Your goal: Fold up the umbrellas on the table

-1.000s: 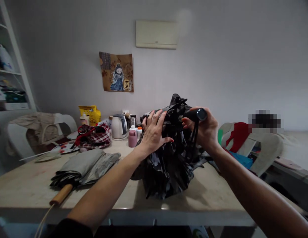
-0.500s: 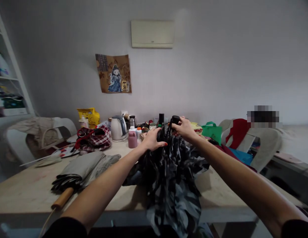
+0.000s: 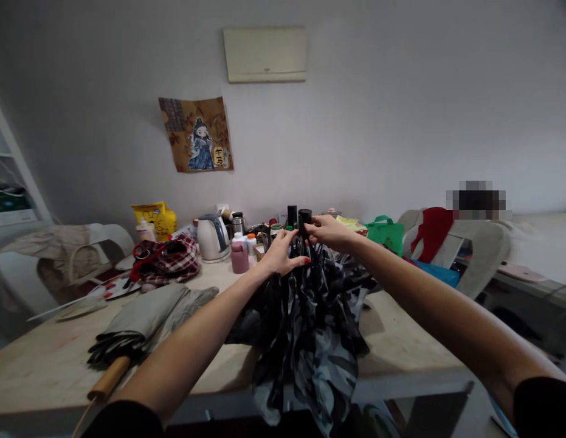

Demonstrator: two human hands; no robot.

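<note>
A camouflage folding umbrella point(image 3: 310, 316) in black, grey and pale blue hangs half collapsed, its loose canopy draping over the front table edge. Its black handle point(image 3: 304, 220) points up. My right hand point(image 3: 331, 233) grips the umbrella just at this handle, fingers closed. My left hand point(image 3: 285, 252) wraps the gathered ribs and cloth slightly lower on the left side, its thumb with a red nail lying across the front. Folds of fabric hide some of the left fingertips. Left of my left forearm lies a folded grey umbrella point(image 3: 146, 316) with a wooden handle point(image 3: 109, 377).
Behind my hands stand an electric kettle point(image 3: 213, 238), a pink cup point(image 3: 239, 258) and several bottles. A plaid cloth bag point(image 3: 166, 258) lies on the left of the table point(image 3: 401, 340). At right are a green bag point(image 3: 386, 234) and a white chair point(image 3: 483, 252), with a person partly visible beyond.
My right hand and the umbrella's handle have shifted left in the picture, closer to my left hand. The view has turned slightly right. Both hands keep their hold.
</note>
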